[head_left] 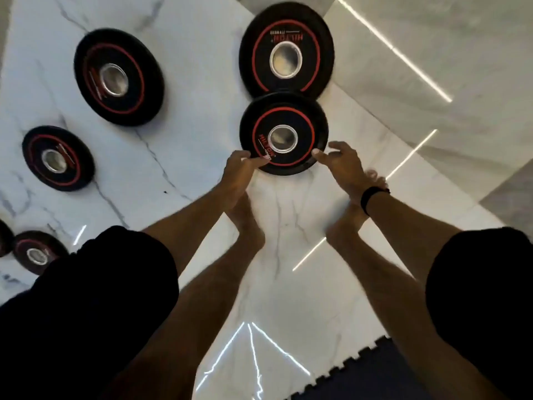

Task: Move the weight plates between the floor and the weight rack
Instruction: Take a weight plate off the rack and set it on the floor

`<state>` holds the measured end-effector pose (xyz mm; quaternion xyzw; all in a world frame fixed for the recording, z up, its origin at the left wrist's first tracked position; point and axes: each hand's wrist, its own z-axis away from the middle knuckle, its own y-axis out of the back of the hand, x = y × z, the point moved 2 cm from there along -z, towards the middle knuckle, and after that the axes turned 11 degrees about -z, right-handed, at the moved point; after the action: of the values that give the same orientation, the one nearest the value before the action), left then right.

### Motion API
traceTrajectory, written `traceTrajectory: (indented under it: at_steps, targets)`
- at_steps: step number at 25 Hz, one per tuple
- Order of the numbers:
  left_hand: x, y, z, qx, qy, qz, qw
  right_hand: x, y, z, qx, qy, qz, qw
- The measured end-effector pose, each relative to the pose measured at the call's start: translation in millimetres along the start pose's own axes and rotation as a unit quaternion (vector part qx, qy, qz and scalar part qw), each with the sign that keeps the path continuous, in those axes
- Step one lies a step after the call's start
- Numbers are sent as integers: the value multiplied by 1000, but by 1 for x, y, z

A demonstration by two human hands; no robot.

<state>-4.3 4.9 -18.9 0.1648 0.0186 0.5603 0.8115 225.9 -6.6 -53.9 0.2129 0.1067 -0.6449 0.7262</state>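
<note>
A black weight plate (284,116) with a red ring and a steel centre hole lies on the white marble floor (187,82), its far edge overlapping a larger matching plate (285,30). My left hand (238,171) has its fingers on the near-left rim of the smaller plate. My right hand (341,163) is at the near-right rim, thumb and fingers spread and touching the edge. Neither hand has lifted it. No weight rack is in view.
More black plates lie on the floor: a large one (118,77) at the upper left, a smaller one (57,158) at the left, and one (36,251) at the lower left, partly behind my knee. A dark foam mat (360,376) lies bottom right. My bare feet stand under my hands.
</note>
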Motion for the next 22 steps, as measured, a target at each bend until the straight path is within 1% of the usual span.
traceTrajectory:
  at_steps: [2,4,5,7,13,17,20,22]
  targets:
    - [11,-1,-23,54,-27,-8,998,-3,-3,-18,14,23,6,1000]
    - [19,2,-46,82,-34,8,996,-4,-6,-36,0,26,-14,1000]
    - [21,3,-57,79,-31,24,996,-5,-8,-45,-8,28,-32,999]
    - [19,6,-70,49,-32,49,997,-8,-11,-61,-17,31,-61,998]
    - [20,15,-89,-27,-81,35,996,-18,-16,-83,-103,23,-124,987]
    - [20,9,-103,-36,-96,33,994,-13,-12,-91,-128,5,-128,983]
    - [21,11,-105,-58,-89,33,994,-17,-14,-90,-146,-8,-130,981]
    - [25,12,-97,-72,-73,33,994,-23,-18,-80,-128,-12,-139,982]
